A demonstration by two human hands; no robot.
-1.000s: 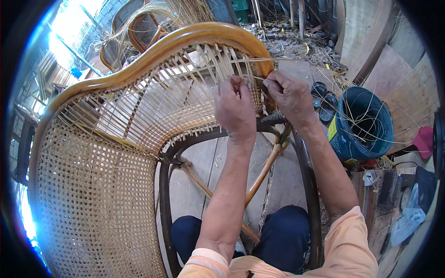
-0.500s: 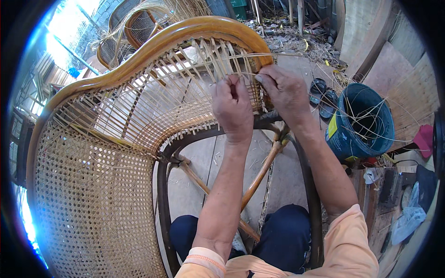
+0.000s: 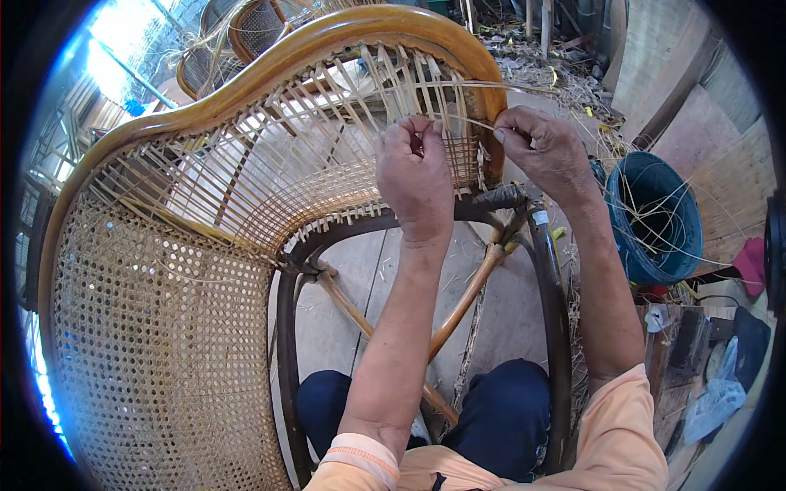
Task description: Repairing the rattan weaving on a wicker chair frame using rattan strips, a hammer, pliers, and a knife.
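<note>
A rattan chair frame [image 3: 270, 69] with a curved, glossy brown rail stands in front of me. Its woven cane panel [image 3: 155, 327] is dense on the left; in the upper part, open upright strands [image 3: 303, 139] run from the rail to a finely woven band. My left hand [image 3: 416, 184] pinches a thin cane strip [image 3: 470, 120] among the strands near the right end. Further right, beyond the rail, the fingertips of my right hand [image 3: 544, 151] grip the same strip, which is stretched between both hands. Another strip [image 3: 483, 84] crosses the strands above and sticks out past the rail.
A blue bucket [image 3: 694, 221] holding loose cane strands stands at the right. Wooden boards [image 3: 712, 147] lean behind it, and a clear plastic bag [image 3: 712, 401] lies lower right. Crossed rattan braces [image 3: 467, 303] run beneath the chair. More cane chairs [image 3: 250, 33] stand at the back.
My right hand has moved right, away from my left, drawing out a longer stretch of cane strip between them. The view has shifted slightly, so the rail sits higher.
</note>
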